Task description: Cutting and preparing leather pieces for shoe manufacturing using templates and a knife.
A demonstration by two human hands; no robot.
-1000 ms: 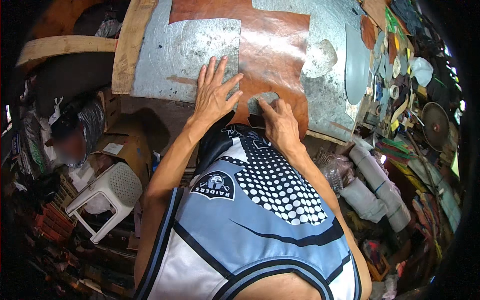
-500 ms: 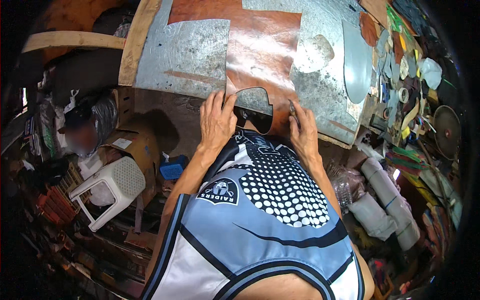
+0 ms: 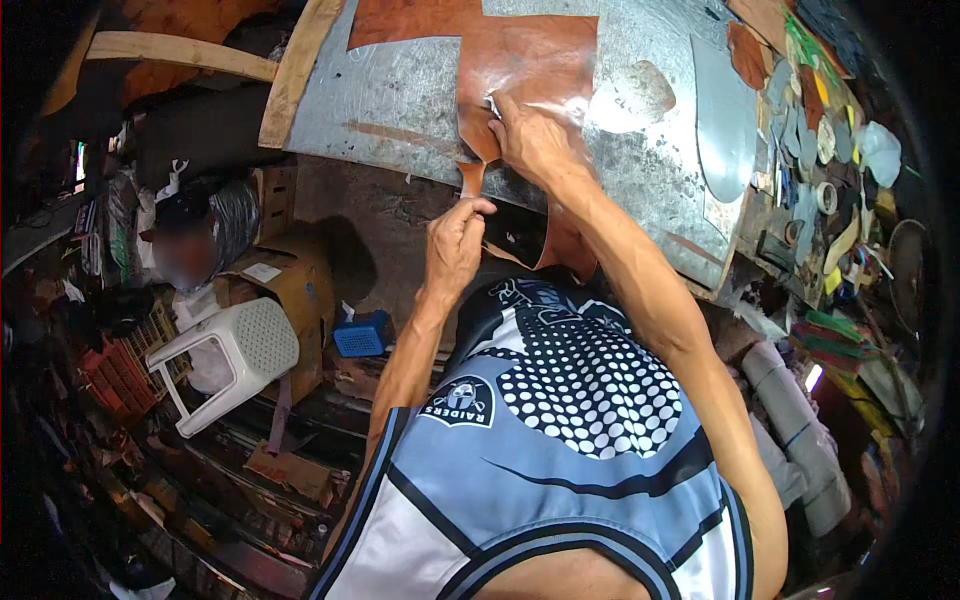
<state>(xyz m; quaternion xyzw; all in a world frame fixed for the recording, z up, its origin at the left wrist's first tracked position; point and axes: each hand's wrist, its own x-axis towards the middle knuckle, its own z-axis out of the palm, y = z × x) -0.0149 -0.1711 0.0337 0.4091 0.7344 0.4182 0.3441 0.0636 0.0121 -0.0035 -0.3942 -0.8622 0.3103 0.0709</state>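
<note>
A brown leather sheet [image 3: 530, 60] lies over the metal-topped table [image 3: 395, 110], and its near part hangs off the front edge toward my lap, with a large cut-out opening in it. My left hand [image 3: 455, 245] is closed in a fist just off that edge, pinching a narrow strip of the leather [image 3: 472, 178] and drawing it taut. Reaching across the sheet, my right hand [image 3: 538, 140] is closed, its fingertips down on the leather near its left edge. The small knife in it is mostly hidden; only a pale tip shows by the fingers.
On the table's right lie a grey sole-shaped piece [image 3: 722, 120] and cluttered scraps, with a tape roll [image 3: 826, 198]. A white plastic stool [image 3: 225, 360] lies tipped at left by a cardboard box [image 3: 290, 290] and a blue basket [image 3: 362, 335]. A person [image 3: 185, 250] is beyond them.
My right hand, with the knife, has moved from the sheet's right near edge up and left across it. My left hand has moved down, pulling a strip of leather toward me.
</note>
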